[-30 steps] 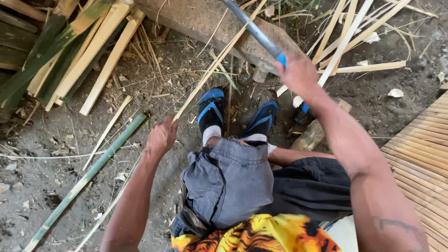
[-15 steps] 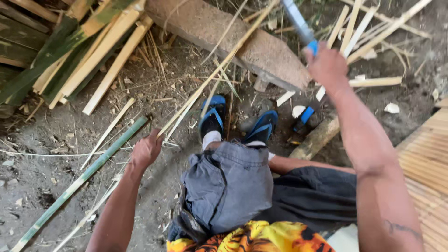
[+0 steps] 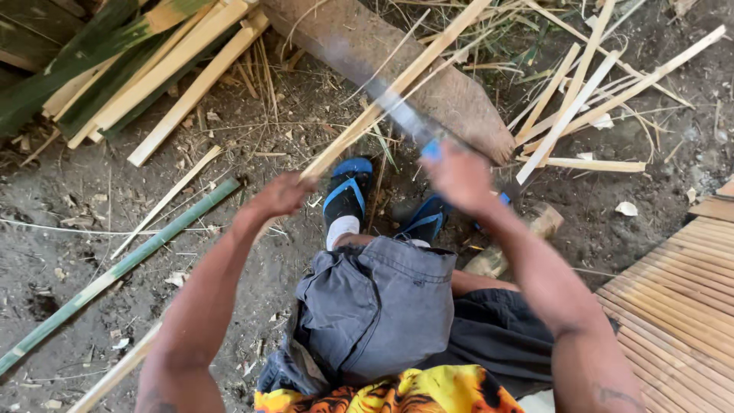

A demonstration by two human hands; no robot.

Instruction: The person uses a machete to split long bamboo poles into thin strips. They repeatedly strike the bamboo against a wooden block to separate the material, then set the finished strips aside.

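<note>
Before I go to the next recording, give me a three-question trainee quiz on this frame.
1. True or false: the left hand holds a pale bamboo strip.
2. What does the right hand hold? A) a green bamboo pole B) a long blade with a blue handle C) a sandal
3. Fill in: the woven slat mat lies at the person's ____ side.

Key: 1 true; the strip runs up from that hand across the log. 2 B; the blade is blurred. The green pole lies untouched on the ground. 3 right.
</note>
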